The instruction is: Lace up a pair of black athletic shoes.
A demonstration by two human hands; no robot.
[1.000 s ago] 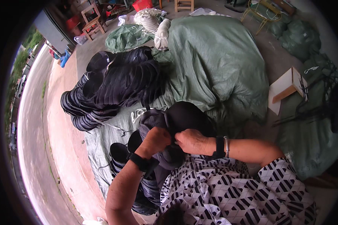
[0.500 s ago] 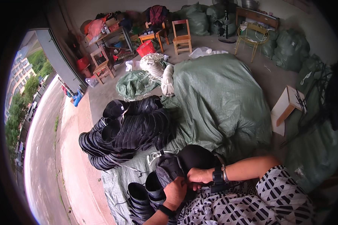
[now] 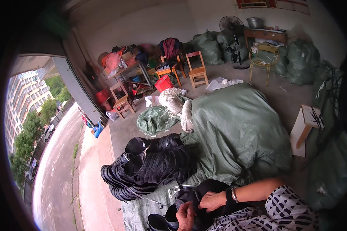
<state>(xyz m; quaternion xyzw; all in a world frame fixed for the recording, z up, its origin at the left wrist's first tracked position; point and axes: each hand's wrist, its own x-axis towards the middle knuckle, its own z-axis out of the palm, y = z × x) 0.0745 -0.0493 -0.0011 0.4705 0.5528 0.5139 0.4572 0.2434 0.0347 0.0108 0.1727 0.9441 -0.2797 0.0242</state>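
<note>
On a pale-green woven-plastic sheet (image 3: 137,213), a heap of nested black ribbed fabric pieces (image 3: 158,165) lies left of a dark-green plastic-covered mound (image 3: 239,127), with a dark-grey padded fabric piece (image 3: 186,195) before them. Behind the heap are a crumpled green plastic sack (image 3: 154,120) and, rightward, a coiled white rope bundle (image 3: 171,101); behind the mound stands a yellow round wire-frame chair (image 3: 264,48), right of a black pedestal fan (image 3: 237,46).

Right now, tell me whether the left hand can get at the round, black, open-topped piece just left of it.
Probably yes: the left hand is beside that black piece with nothing visible between, though its fingers are at the dark grey fabric piece and may have to leave it.
</note>
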